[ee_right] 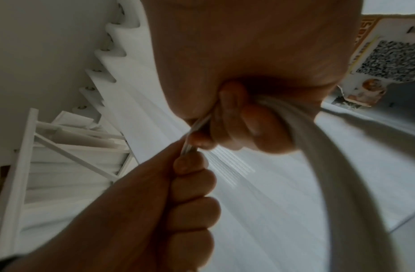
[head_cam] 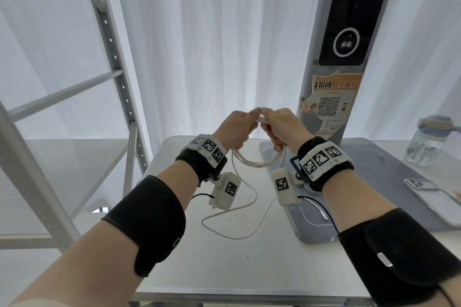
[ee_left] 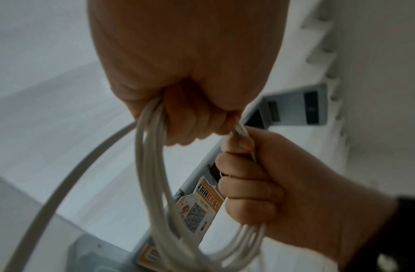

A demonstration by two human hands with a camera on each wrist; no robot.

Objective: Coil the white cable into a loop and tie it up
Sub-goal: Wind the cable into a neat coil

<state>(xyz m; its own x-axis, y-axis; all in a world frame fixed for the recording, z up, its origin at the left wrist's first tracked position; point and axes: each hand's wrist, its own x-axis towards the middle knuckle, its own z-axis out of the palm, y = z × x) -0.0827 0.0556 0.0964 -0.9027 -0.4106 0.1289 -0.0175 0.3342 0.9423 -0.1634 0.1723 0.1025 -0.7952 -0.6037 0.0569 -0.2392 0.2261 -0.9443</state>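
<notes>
The white cable (head_cam: 257,162) is wound into a loop of several turns and held up above the table (head_cam: 224,269). My left hand (head_cam: 239,127) grips the top left of the loop with curled fingers. My right hand (head_cam: 282,129) grips the top right, knuckles nearly touching the left hand. The loop (ee_left: 155,184) hangs below both fists, and the bundle (ee_right: 337,165) sweeps down past my right palm. A loose tail (head_cam: 237,229) trails from the loop onto the tabletop, and its plug end (head_cam: 324,217) lies on the grey base.
A grey kiosk column (head_cam: 346,57) with a QR sticker (head_cam: 329,106) stands on a grey base (head_cam: 374,182) right behind my hands. A water bottle (head_cam: 429,142) and a phone (head_cam: 434,197) sit at right. A metal shelf frame (head_cam: 112,57) rises at left.
</notes>
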